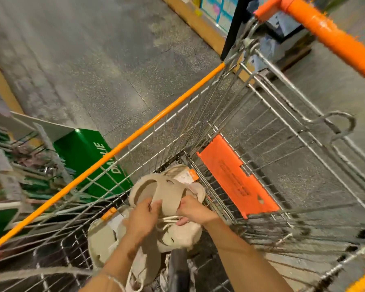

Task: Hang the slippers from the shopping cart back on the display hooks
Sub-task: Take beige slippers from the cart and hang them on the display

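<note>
Both forearms reach down from the near edge into the shopping cart (169, 106). Left hand (142, 216) is curled onto the near edge of a beige slipper (160, 192); right hand (193, 211) pinches the same slipper's strap, close to a white plastic hanger loop (170, 220). Likely held this way so the pair can be lifted out by its hanger, ready for a hook; motion blur hides finger detail. More beige slippers (105, 239) are piled under and beside the hands on the cart's wire floor, some with an orange-tipped tag (188, 175). An orange child-seat flap (238, 178) is folded against the wire back; an orange handle bar (333, 36) crosses the upper right. Outside the cart at left, a green box (82, 150) and a display rack of hanging goods (19, 165) are seen, blurred. Speckled grey floor (93, 60) lies beyond, with shelving at the far top. Picking up judged under way; nothing hung yet.
</note>
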Available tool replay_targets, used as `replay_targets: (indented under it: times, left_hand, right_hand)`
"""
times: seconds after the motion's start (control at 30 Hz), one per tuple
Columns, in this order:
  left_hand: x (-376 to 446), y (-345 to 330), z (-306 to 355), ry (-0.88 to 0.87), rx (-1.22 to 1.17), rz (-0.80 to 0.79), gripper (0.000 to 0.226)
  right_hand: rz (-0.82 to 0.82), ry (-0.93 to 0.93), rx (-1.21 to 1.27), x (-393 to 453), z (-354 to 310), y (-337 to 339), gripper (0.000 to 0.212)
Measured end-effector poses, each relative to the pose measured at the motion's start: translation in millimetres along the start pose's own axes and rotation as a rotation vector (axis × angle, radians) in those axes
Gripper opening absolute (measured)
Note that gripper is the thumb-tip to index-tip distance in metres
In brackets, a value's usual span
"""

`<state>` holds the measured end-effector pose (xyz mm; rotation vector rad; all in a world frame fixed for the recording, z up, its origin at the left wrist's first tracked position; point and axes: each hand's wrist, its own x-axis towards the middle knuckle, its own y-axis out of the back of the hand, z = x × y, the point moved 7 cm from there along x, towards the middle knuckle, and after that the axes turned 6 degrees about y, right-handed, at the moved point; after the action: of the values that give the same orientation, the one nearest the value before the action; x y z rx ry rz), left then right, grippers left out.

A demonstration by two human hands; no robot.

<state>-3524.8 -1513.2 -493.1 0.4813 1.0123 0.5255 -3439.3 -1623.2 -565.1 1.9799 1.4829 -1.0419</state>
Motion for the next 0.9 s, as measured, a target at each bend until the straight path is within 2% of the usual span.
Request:
replay_targets:
  times: [0.13, 0.27, 0.33, 0.43, 0.53, 0.6, 0.7, 0.8, 0.9]
  left_hand:
    - [3, 53, 31, -0.162, 0.095, -0.008, 0.020]
    - [-10, 96, 47, -0.221, -0.094, -0.004, 0.022]
    - [-22, 98, 38, -0.258, -0.131, 0.079, 0.026]
    - [-46, 84, 12, -0.230, -0.321, 0.326, 0.016]
    - [-47, 57, -12, -0.064, -0.415, 0.493, 0.019]
    - [-26, 31, -30, 0.092, -0.378, 0.418, 0.032]
    - [15, -1, -45, 0.147, -0.204, 0.221, 0.045]
    - [44, -20, -55, 0.212, -0.006, 0.043, 0.036]
    - [55, -30, -53, 0.242, 0.143, -0.073, 0.029]
  right_hand:
    - [0.069, 0.057, 0.220, -14, -37, -12, 0.032]
    - [0.186, 0.123, 0.345, -22, -69, -23, 0.034]
    - [0.196, 0.117, 0.355, -26, -71, -22, 0.026]
    - [0.208, 0.069, 0.360, -32, -54, -13, 0.014]
    - [0.261, 0.049, 0.414, -34, -25, 1, 0.013]
    - [0.263, 0.049, 0.479, -35, -8, 6, 0.021]
    - [0.264, 0.110, 0.617, -37, 5, 18, 0.031]
    - [0.285, 0.111, 0.696, -33, 13, 31, 0.025]
    - [0.308, 0.081, 0.722, -24, 21, 40, 0.038]
